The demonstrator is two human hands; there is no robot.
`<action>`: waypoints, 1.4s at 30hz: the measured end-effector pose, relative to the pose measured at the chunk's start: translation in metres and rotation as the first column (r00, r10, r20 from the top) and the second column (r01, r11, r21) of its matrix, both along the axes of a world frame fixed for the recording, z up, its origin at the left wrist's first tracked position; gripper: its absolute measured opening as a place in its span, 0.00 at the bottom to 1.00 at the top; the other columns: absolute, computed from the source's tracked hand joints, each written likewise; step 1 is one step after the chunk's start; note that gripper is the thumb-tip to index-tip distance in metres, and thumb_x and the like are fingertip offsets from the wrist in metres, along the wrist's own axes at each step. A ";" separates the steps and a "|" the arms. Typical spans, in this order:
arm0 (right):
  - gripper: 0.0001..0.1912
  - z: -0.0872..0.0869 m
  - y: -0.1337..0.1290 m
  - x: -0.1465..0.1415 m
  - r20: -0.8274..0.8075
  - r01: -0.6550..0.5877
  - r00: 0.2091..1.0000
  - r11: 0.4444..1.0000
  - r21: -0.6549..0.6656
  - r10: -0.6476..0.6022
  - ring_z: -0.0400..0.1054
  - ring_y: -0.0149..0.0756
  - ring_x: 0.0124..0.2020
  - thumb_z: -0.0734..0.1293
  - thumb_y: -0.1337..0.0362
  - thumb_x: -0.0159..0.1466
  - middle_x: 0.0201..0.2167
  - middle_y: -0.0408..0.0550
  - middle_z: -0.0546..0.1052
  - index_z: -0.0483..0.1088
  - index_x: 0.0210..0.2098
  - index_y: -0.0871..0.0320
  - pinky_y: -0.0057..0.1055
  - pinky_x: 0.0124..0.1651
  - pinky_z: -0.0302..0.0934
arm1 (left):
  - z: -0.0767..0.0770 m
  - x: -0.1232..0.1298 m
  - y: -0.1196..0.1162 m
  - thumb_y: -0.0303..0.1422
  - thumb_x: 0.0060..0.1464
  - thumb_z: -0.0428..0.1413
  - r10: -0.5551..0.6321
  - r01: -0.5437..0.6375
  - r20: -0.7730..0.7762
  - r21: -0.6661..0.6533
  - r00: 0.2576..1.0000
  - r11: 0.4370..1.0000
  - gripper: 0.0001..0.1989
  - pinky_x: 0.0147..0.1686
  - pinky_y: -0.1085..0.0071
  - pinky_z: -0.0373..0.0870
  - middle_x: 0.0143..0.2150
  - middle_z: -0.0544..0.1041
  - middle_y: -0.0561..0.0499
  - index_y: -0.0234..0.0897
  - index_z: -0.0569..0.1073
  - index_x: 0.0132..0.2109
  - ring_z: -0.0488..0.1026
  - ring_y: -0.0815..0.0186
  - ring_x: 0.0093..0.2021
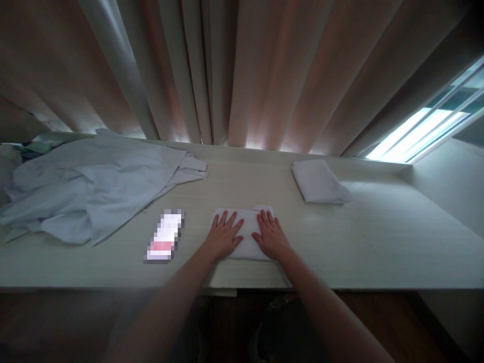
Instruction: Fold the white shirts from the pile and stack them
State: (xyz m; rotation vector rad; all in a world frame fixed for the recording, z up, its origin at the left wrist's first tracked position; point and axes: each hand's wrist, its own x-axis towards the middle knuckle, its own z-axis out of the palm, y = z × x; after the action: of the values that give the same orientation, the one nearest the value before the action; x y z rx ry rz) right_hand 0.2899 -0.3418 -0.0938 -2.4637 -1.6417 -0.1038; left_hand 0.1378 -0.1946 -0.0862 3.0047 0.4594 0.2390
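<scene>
A folded white cloth (247, 237), probably a garment, lies flat near the front edge of the pale tabletop (242, 186). My left hand (224, 236) rests palm down on its left side, fingers spread. On the right side of the same cloth lies my right hand (271, 235), likewise flat with fingers apart. A small rounded flap of fabric sticks out past the cloth's far edge near my right fingertips. Neither hand grips anything. What kind of garment it is, I cannot tell.
A second folded white cloth (319, 181) lies farther back on the right. To the left spreads a large loose heap of white fabric (102, 186). A blurred-out phone (165, 236) lies between heap and left arm. Long curtains (264, 75) hang behind; a window (423, 131) is at right.
</scene>
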 end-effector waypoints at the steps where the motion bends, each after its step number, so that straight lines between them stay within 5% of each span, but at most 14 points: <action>1: 0.34 -0.002 0.000 0.000 -0.001 -0.001 1.000 1.000 0.003 0.001 0.29 0.46 0.63 0.50 0.50 0.62 0.63 0.56 0.42 0.45 0.62 0.65 0.48 0.60 0.34 | -0.001 0.000 0.000 0.47 0.55 0.42 0.002 -0.002 0.006 0.002 1.000 1.000 0.28 0.59 0.50 0.34 0.65 0.45 0.53 0.50 0.50 0.62 0.37 0.52 0.64; 7: 0.34 -0.003 0.001 0.001 -0.006 0.000 1.000 1.000 0.000 0.000 0.29 0.46 0.63 0.50 0.50 0.62 0.63 0.56 0.43 0.45 0.62 0.65 0.49 0.60 0.33 | 0.000 0.001 -0.003 0.47 0.55 0.41 0.004 -0.004 0.010 -0.009 1.000 1.000 0.28 0.59 0.51 0.33 0.65 0.45 0.52 0.49 0.51 0.62 0.38 0.53 0.64; 16: 0.37 0.021 -0.006 -0.003 0.045 -0.129 0.991 0.992 0.006 0.129 0.26 0.47 0.63 0.55 0.50 0.60 0.63 0.58 0.41 0.46 0.61 0.67 0.47 0.61 0.30 | 0.011 -0.008 0.010 0.48 0.53 0.44 -0.031 0.029 -0.057 -0.028 0.998 0.999 0.30 0.58 0.52 0.36 0.65 0.47 0.47 0.47 0.51 0.61 0.42 0.52 0.63; 25: 0.37 0.003 -0.009 0.000 -0.028 -0.143 0.989 0.990 0.015 0.144 0.30 0.47 0.63 0.54 0.51 0.61 0.63 0.58 0.41 0.43 0.62 0.67 0.47 0.61 0.33 | 0.002 -0.011 0.006 0.47 0.54 0.43 -0.003 0.003 -0.023 -0.019 1.000 1.000 0.30 0.59 0.53 0.34 0.66 0.44 0.50 0.46 0.49 0.62 0.37 0.55 0.64; 42: 0.37 0.002 -0.015 0.003 -0.032 -0.185 0.982 0.983 0.001 0.185 0.31 0.46 0.63 0.54 0.50 0.61 0.63 0.58 0.41 0.43 0.62 0.68 0.45 0.62 0.35 | 0.001 -0.019 0.008 0.47 0.55 0.41 -0.027 0.027 -0.017 -0.003 0.999 1.000 0.29 0.59 0.54 0.34 0.66 0.43 0.51 0.46 0.49 0.62 0.37 0.56 0.64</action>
State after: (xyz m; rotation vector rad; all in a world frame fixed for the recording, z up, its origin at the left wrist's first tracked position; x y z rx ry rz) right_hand 0.2932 -0.3565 -0.0922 -2.2880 -1.8475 -0.0378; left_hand 0.1189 -0.1869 -0.0856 3.0101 0.4204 0.2099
